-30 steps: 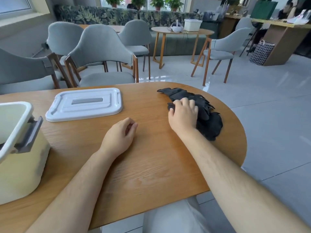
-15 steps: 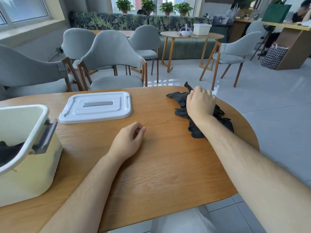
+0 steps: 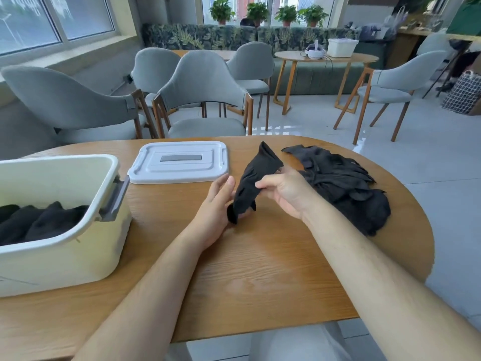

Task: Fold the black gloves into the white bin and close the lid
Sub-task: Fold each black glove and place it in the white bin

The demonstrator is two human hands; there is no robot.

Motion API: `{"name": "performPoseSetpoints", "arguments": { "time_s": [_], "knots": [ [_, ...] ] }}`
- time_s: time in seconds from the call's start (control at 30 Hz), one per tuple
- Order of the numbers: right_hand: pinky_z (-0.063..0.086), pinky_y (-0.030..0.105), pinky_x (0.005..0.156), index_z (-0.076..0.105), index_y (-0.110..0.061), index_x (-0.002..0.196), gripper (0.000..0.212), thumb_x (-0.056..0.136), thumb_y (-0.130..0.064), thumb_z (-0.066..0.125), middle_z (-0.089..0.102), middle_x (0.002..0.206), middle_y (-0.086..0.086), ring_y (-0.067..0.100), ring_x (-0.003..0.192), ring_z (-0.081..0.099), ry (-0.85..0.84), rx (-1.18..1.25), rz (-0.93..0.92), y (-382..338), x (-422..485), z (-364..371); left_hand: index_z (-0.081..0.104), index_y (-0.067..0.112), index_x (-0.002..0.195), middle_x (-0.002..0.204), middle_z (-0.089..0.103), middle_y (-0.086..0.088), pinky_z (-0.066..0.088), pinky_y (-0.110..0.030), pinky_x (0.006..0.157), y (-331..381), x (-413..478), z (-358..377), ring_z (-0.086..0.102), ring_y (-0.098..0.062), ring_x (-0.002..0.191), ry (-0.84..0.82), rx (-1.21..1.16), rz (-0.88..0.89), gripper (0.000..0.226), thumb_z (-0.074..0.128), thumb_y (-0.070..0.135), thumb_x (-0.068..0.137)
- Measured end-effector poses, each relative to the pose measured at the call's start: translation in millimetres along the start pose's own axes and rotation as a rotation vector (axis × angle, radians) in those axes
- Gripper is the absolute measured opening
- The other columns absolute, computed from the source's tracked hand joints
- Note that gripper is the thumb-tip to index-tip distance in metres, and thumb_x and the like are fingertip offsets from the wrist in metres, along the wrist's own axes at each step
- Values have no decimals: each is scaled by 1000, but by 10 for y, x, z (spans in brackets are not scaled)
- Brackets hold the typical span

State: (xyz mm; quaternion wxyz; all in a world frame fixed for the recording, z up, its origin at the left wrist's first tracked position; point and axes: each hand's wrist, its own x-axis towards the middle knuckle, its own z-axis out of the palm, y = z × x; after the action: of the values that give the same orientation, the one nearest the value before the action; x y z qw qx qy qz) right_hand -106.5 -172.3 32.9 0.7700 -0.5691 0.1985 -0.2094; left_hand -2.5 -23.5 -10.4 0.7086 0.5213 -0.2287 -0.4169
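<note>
Head: black glove (image 3: pixel 257 170) in right hand (image 3: pixel 283 188)

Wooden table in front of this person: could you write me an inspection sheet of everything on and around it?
Surface: rounded wooden table, wood grain showing.
Job's things: white plastic bin open, dark folded gloves inside; flat white lid lying beside it; loose pile of black gloves at right.
Clutter: nothing seen.
Hands: right hand pinches one black fabric glove, held up; left hand touches its lower end with straight fingers.
Cables: nothing seen on this table.
Surroundings: grey padded chairs, second round table, potted plants at the window.
</note>
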Motion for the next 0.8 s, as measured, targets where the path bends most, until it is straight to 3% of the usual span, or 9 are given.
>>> {"name": "performPoseSetpoints", "arguments": {
  "time_s": [0.13,0.23,0.33,0.4,0.43,0.5,0.6,0.7,0.8],
  "knots": [
    [57,46,96,58,15,118,33,87,20,49,66,113,30,43,113,66,-39,160,25,108,-24,122,36,21,146,132,62,-13,54,-52,99,0,-82,11,71,-38,106,42,-82,-61,61,62,47,96],
    [60,35,85,63,6,102,22,92,16,45,71,99,19,31,100,71,8,311,19,93,-29,226,43,10,128,119,62,-11,59,-49,90,-13,-124,1,74,-29,97,227,-39,-5,54,64,46,95],
    [60,37,89,61,3,100,18,96,9,45,73,99,18,29,102,72,46,439,-17,83,-10,318,50,14,93,90,57,1,59,-37,78,-64,-178,-96,62,-9,79,560,421,286,47,67,58,89],
    [57,40,98,62,4,108,18,98,4,47,72,107,19,30,110,70,62,468,-40,124,-18,399,52,11,76,73,55,2,46,-27,68,-101,-262,-102,51,-8,67,579,665,375,54,58,62,92],
    [55,41,101,62,5,113,20,99,0,49,72,112,17,27,113,69,65,439,-46,166,-34,449,57,9,75,70,60,2,44,-27,67,-93,-302,-53,54,-9,66,514,634,336,59,52,64,95],
    [56,36,95,63,-1,123,28,100,-15,57,74,115,8,16,105,72,77,241,-34,292,-116,544,72,9,94,86,75,-2,50,-32,72,-57,-305,48,68,-16,79,333,353,140,65,43,67,96],
    [57,27,74,64,-8,117,27,93,-21,66,72,101,2,13,90,71,63,-78,-24,517,-336,642,63,1,126,114,72,-19,54,-43,83,-39,-255,24,70,-30,98,179,3,28,65,53,58,96],
    [49,23,87,62,-4,108,33,78,-17,71,70,100,-6,11,100,66,-61,-147,-31,635,-464,593,53,-8,126,105,68,-21,58,-38,78,-40,-274,-114,70,-29,94,212,-58,40,53,65,35,97],
    [44,21,90,66,-10,99,19,83,-17,71,69,103,-16,3,105,63,-161,-422,-36,615,-519,521,58,0,115,96,64,-13,57,-41,81,28,-271,-169,70,-25,88,238,-78,-4,50,63,46,95]
  ]
}}
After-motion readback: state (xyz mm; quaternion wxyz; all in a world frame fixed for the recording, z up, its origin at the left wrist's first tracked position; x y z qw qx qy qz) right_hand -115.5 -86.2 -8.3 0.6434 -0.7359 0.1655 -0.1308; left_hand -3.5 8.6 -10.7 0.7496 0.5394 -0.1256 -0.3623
